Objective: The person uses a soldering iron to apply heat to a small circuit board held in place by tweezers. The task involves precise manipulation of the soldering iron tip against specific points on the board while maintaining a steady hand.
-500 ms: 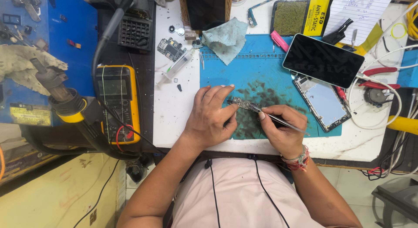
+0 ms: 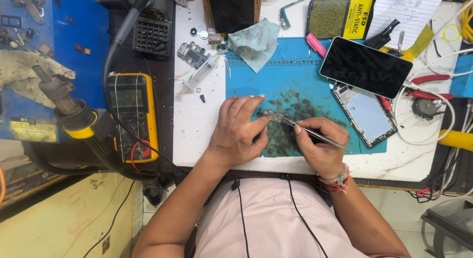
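Observation:
My left hand point(image 2: 240, 131) rests on the stained blue work mat point(image 2: 286, 75), its fingers pinning the left end of a small narrow circuit board point(image 2: 274, 116). My right hand point(image 2: 319, 147) grips metal tweezers point(image 2: 322, 137) like a pen, tips touching the right end of that board. Both hands meet near the front edge of the white bench. A thread bracelet circles my right wrist.
A dark phone point(image 2: 366, 66) and an opened phone body point(image 2: 364, 115) lie right of the mat. A yellow multimeter point(image 2: 132, 115), a hot-air tool point(image 2: 64, 107), a syringe point(image 2: 199, 75), a cloth point(image 2: 253, 41), another board point(image 2: 192, 54) and red-handled cutters point(image 2: 423, 88) surround the hands.
Both hands stay on the small board; the tweezers' tips sit a little closer to it. Nothing else has moved.

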